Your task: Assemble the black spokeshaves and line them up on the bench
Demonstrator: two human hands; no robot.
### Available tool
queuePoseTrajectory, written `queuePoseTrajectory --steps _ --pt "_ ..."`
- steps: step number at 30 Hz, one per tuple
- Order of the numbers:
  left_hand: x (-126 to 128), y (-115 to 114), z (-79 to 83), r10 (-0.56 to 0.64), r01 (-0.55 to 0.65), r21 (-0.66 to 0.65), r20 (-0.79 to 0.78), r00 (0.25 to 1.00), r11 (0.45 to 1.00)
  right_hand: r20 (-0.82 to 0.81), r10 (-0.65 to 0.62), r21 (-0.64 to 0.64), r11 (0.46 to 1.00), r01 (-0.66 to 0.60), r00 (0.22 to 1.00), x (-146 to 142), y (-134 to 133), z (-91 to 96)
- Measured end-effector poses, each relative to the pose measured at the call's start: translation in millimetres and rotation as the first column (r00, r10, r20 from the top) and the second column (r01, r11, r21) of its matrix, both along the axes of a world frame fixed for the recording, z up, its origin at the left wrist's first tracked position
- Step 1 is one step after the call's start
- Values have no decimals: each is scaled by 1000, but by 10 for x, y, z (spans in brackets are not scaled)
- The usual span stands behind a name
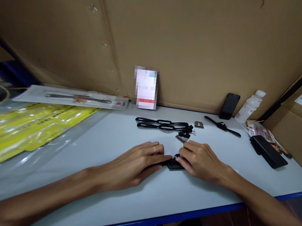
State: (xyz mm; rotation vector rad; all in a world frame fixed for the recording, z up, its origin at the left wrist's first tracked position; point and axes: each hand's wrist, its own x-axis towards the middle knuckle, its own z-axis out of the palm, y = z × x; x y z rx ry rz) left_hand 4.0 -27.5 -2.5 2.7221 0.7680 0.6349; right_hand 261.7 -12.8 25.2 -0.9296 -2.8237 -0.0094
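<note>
Black tool: on table, handle clamped in left hand, middle pinched in right hand. Seemingly part-assembled; details hidden under fingers. Beyond: two black frames, apparently unfitted, loose plate beside; farther right, complete-looking two-handled tool.

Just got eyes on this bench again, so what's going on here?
A person is working on a black tool low over the table, the left hand at its left side and the right hand at its right; their fingers hide much of it. Just beyond lie two long black pieces, side by side, with a small slotted plate off their right end. Another black tool lies farther right, untouched.
</note>
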Motion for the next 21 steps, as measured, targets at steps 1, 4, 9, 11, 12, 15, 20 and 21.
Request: queuePoseTrajectory --steps 1,4,9,11,12,15,20,21 --pt "3 -1 1 -1 1 -3 -1 1000 1000 2 -4 -1 1000 4 1000 -20 -14 -13" --pt "11 -3 0 -4 4 -6 -2 1000 1000 -19 -29 -22 999 28 999 -90 -43 -59" --pt "6 -9 0 0 0 -2 -13 1000 1000 -145 -128 -160 982 105 981 -85 26 -42" --pt "3 -13 3 3 -3 -3 -21 1000 1000 -209 -131 -199 976 89 969 -14 80 13" --pt "2 -14 4 2 -2 -5 -23 1000 1000 -235 -115 -216 974 64 965 26 103 42" --pt "0 -13 1 1 -2 -12 -18 1000 1000 -249 -12 -266 962 -56 969 117 141 105" --pt "-8 -3 -18 3 -3 -5 -15 1000 1000 -142 56 -265 960 -93 988 95 112 109" --pt "-9 -1 -21 2 -2 -2 -16 1000 1000 -121 46 -248 966 -75 992 80 102 103"
